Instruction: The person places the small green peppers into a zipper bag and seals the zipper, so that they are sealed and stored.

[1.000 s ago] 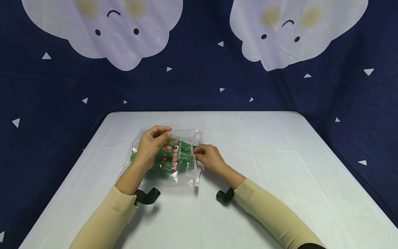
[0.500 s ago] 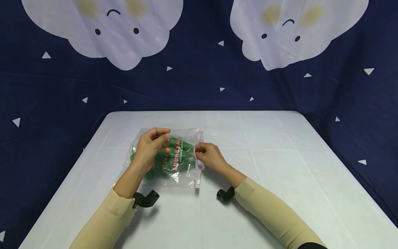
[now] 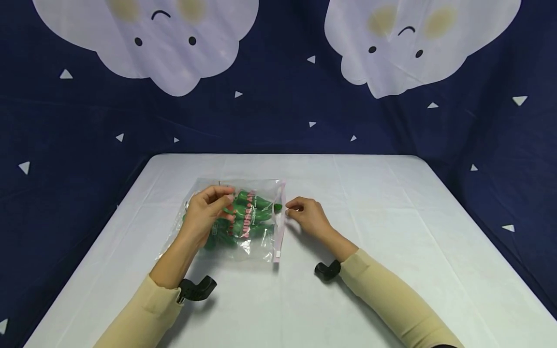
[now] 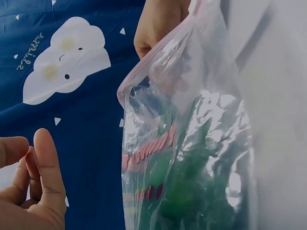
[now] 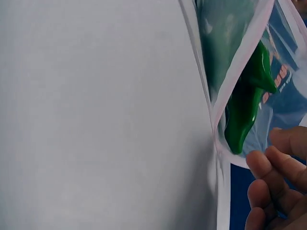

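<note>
A clear zip bag (image 3: 261, 249) with a pink rim and pink lettering lies on the white table, several glossy green peppers (image 3: 261, 214) inside. My left hand (image 3: 201, 212) hovers over the bag's left part, fingers bent and holding nothing; the left wrist view shows it beside the bag (image 4: 216, 120). Just right of the bag's mouth is my right hand (image 3: 308, 215), fingers loosely curled with nothing between them. In the right wrist view the mouth gapes, and a pepper (image 5: 242, 112) lies just within, close to the fingertips (image 5: 259, 162).
White cloth covers the table (image 3: 383, 212) to the right of the bag. Behind its far edge hangs a dark blue curtain (image 3: 278, 130) printed with clouds and triangles. A black wrist camera (image 3: 197, 288) is on the left wrist, another (image 3: 327, 270) on the right.
My right hand has drawn out of the bag's mouth to the right, its fingers now clear of the rim. The left hand has shifted slightly down and left over the bag.
</note>
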{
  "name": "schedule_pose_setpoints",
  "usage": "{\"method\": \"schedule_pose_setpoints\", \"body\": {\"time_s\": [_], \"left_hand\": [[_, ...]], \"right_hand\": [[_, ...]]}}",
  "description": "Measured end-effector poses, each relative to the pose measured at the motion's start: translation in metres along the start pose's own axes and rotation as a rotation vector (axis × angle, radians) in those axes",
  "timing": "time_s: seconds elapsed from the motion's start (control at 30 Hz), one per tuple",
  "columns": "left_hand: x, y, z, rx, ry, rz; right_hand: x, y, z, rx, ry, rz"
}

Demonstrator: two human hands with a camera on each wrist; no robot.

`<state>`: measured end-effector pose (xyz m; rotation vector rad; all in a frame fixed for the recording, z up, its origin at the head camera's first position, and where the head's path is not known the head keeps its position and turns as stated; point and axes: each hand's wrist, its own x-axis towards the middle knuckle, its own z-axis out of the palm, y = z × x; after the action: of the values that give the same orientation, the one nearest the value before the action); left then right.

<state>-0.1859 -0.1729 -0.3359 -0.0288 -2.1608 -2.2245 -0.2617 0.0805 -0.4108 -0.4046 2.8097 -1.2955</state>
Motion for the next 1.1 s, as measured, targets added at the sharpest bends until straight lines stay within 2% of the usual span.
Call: {"method": "schedule_pose_setpoints", "body": {"time_s": [0.17, 0.27, 0.57, 0.73, 0.97, 1.1], "left_hand": [[-0.016, -0.004, 0.001, 0.030, -0.016, -0.046], [-0.031, -0.009, 0.006, 0.009, -0.036, -0.093], [-0.075, -0.036, 0.028, -0.147, -0.083, -0.252], [-0.093, -0.048, 0.039, -0.215, -0.137, -0.309], [-0.108, -0.062, 0.054, -0.310, -0.122, -0.417], [-0.109, -0.069, 0.060, -0.363, -0.153, -0.441]], "right_hand": [[0.001, 0.003, -0.001, -0.024, -0.007, 0.010], [-0.003, 0.001, -0.004, -0.032, -0.014, 0.015], [-0.031, -0.007, -0.016, -0.032, -0.071, 0.003], [-0.048, -0.008, -0.019, 0.038, -0.125, 0.034], [-0.066, -0.008, -0.019, 0.161, -0.222, 0.067], [-0.073, -0.010, -0.016, 0.202, -0.279, 0.084]]}}
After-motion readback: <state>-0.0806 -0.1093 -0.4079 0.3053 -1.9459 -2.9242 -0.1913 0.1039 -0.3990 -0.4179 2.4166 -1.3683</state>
